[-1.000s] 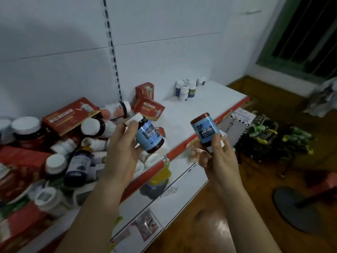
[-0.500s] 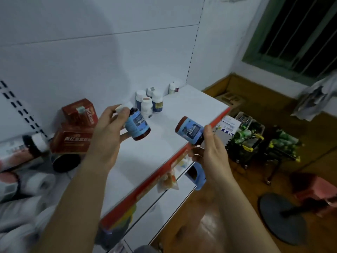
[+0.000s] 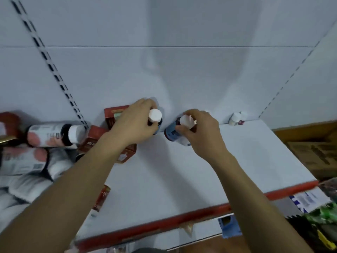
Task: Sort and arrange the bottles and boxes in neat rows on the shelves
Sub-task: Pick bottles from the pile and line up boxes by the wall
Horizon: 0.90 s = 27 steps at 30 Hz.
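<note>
At the back edge of the white shelf (image 3: pixel 237 161), a white-capped bottle (image 3: pixel 155 115) is gripped by the curled fingers of the left hand (image 3: pixel 135 125), its body largely hidden behind that hand. A blue-labelled bottle (image 3: pixel 171 132) is pinched at its white cap by the right hand (image 3: pixel 198 130) and held tilted just beside it. The bottles' contents cannot be made out; red boxes (image 3: pixel 113 114) are partly covered by the left forearm, blurred bottles (image 3: pixel 54 133) are heaped at the left end, and small white bottles (image 3: pixel 236 119) stand in the back right corner.
</note>
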Each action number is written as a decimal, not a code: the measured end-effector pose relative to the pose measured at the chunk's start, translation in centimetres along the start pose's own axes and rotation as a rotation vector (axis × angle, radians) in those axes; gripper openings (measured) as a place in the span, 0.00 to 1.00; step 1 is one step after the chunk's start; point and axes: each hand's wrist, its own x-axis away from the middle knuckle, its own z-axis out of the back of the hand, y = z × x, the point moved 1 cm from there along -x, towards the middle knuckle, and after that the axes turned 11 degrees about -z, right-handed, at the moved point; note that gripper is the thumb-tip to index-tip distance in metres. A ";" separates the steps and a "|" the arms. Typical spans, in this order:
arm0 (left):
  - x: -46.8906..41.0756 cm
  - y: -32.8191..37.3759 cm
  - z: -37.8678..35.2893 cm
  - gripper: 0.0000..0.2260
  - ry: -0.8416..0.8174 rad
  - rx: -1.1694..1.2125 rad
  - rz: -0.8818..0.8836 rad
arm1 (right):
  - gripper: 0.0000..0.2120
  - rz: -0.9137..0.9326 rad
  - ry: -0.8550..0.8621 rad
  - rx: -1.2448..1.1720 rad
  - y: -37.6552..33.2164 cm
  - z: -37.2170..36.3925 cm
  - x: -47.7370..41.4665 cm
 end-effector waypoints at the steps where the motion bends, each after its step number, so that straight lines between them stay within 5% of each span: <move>1: -0.6 -0.3 -0.4 0.11 -0.043 -0.068 -0.020 | 0.19 0.070 -0.047 0.112 -0.3 -0.4 -1.5; 9: -1.1 0.3 -1.9 0.13 -0.233 -0.570 0.010 | 0.17 0.367 -0.092 0.691 -0.7 -3.7 -7.5; 14: 4.4 1.1 3.4 0.10 0.075 -0.398 0.044 | 0.17 0.462 0.045 0.341 -0.3 -4.1 -5.8; 17: 8.7 0.2 6.7 0.16 0.016 -0.373 0.196 | 0.17 0.638 -0.028 0.153 -3.8 -5.8 -4.9; 21: 11.7 -1.0 6.9 0.27 -0.302 -0.450 0.323 | 0.21 0.740 -0.198 0.237 -8.4 -9.3 -5.0; 27: 14.1 -0.6 7.2 0.23 0.005 -0.345 0.256 | 0.23 0.686 -0.228 0.362 -9.2 -10.9 -5.8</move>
